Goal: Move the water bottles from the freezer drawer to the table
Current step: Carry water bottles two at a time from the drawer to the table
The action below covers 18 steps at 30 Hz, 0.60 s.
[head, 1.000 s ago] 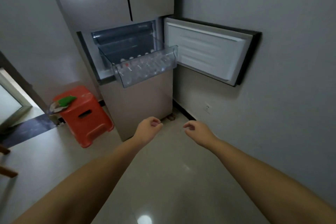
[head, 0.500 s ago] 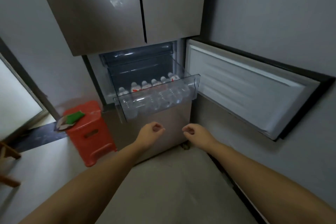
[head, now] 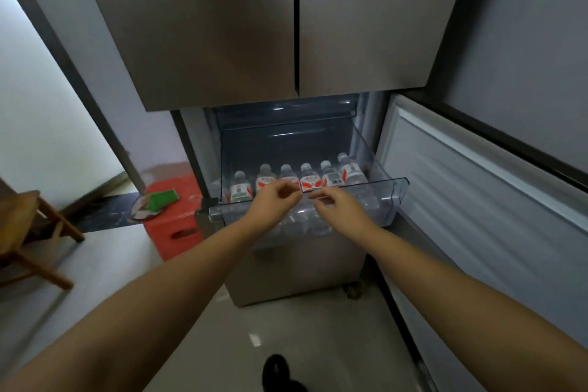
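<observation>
Freezer drawer: clear plastic, drawn out of the fridge, presumably for reach. Water bottles: six counted, upright in one row inside the drawer, caps up, red-and-white labels; none yet on the bench, which is not in view. Left hand and right hand: two, held over the drawer's front rim, fingers loosely curled, nothing gripped. Red stool: one, left of the drawer.

Freezer drawer: pulled out of the fridge, under the two top doors.
Water bottles: in the drawer, in a row side by side.
Freezer door: swung open, right of the drawer.
Stool: on the floor, left of the drawer.
Wooden chair: far left of the drawer, past the stool.
Left hand and right hand: side by side over the drawer's front edge.
</observation>
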### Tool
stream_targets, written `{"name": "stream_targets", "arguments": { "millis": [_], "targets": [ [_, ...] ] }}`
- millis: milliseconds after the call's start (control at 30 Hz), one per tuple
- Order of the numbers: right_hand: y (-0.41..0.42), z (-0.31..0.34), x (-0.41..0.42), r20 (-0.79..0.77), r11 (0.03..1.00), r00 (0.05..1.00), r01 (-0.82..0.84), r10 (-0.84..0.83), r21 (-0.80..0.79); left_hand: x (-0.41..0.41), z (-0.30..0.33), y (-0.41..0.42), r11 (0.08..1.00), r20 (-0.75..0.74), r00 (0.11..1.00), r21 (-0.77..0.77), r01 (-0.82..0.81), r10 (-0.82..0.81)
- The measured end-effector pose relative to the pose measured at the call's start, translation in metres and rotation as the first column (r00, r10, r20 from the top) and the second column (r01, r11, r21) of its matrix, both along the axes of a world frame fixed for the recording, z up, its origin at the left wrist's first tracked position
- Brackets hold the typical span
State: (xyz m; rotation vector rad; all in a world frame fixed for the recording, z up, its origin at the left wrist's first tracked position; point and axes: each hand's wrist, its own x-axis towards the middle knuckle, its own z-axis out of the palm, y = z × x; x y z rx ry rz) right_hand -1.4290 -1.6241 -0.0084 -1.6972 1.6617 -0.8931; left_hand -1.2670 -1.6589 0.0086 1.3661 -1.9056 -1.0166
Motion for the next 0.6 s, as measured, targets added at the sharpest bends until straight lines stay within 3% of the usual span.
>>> {"name": "stream_targets", "arguments": {
  "millis": [233, 433, 600],
  "targets": [
    [-0.113, 0.001, 0.008, -0.024, 0.999, 0.999, -0.034, 0.033, -0.029, 0.019, -0.012, -0.111, 0.992, 0.044, 0.993, 0.061, -0.114, 0.112],
    [-0.203, -0.032, 0.021, -0.086, 0.983, 0.993, -0.063, 0.078, 0.172, 0.047, -0.041, -0.19, 0.977, 0.323, 0.945, 0.182, -0.111, 0.048],
    [-0.258, -0.053, 0.043, -0.157, 0.95, 0.977, -0.089, 0.141, 0.3, 0.055, -0.056, -0.23, 0.925, 0.391, 0.92, 0.343, -0.161, 0.015]
  ]
}}
